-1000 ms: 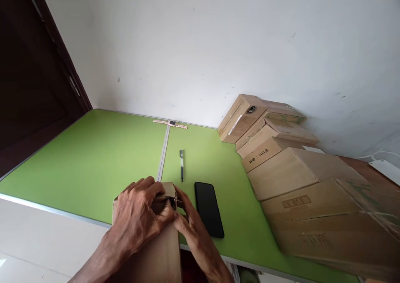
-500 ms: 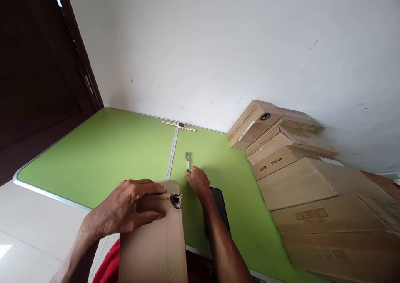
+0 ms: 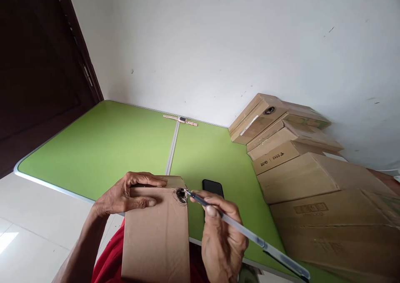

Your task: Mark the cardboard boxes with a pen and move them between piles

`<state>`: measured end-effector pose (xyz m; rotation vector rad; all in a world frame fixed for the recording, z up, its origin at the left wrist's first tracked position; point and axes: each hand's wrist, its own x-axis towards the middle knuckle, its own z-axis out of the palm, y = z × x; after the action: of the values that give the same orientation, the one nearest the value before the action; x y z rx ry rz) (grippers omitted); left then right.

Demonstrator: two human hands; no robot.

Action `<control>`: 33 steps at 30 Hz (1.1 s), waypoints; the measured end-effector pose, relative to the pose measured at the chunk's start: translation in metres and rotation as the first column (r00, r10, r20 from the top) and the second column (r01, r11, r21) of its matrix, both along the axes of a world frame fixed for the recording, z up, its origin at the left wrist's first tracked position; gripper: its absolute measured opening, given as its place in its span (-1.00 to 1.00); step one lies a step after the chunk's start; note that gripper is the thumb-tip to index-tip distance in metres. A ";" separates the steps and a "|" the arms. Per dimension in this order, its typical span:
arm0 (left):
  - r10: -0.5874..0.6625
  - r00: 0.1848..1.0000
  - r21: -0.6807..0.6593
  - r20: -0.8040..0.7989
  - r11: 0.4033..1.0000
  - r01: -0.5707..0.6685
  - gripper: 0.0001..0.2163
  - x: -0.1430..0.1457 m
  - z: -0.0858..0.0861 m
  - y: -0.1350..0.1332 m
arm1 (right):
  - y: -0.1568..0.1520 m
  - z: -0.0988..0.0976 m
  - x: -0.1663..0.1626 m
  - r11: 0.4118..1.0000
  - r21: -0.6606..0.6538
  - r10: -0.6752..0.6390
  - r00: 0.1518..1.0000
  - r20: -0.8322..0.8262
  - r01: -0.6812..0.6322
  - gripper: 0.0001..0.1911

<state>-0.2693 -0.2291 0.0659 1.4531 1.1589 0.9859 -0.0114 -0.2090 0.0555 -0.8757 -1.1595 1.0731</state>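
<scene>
Carton (image 3: 156, 241), plain brown cardboard, near end cut off by frame. Left hand (image 3: 131, 194) clamped on carton's far edge. Right hand (image 3: 223, 229) pinches clear plastic pen (image 3: 245, 231), tip at carton's far-right corner, contact unclear. Phone (image 3: 213, 187) right of carton, partly hidden. Smooth green table (image 3: 131, 145) beyond carton.
</scene>
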 end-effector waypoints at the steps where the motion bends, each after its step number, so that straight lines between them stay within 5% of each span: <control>1: 0.004 1.000 -0.005 -0.006 1.000 -0.004 -0.59 0.001 0.001 0.000 | -0.003 -0.003 -0.002 1.000 0.027 -0.006 0.999 0.046 0.005 -0.94; 19: 0.003 1.000 0.023 -0.001 1.000 -0.003 -0.61 0.001 0.001 0.003 | 0.006 -0.006 0.004 0.960 0.246 0.033 0.925 0.378 -0.135 -0.88; 28: 0.022 1.000 -0.013 0.009 1.000 -0.022 -0.61 0.004 0.004 0.002 | 0.006 0.006 0.023 0.978 0.205 -0.063 0.922 0.382 -0.018 -0.87; 31: 0.027 0.999 -0.025 0.023 0.999 -0.027 -0.60 0.003 0.005 0.002 | 0.032 0.004 0.022 0.991 0.125 -0.101 0.903 0.418 0.053 -0.72; 33: 0.027 0.999 -0.025 0.022 0.999 -0.027 -0.61 0.003 0.006 0.001 | 0.064 -0.001 0.015 1.000 0.019 -0.030 0.817 0.576 0.024 -0.56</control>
<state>-0.2663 -0.2281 0.0718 1.4070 1.1738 1.0005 0.0032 -0.1449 0.0547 -1.2569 -1.6462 0.7877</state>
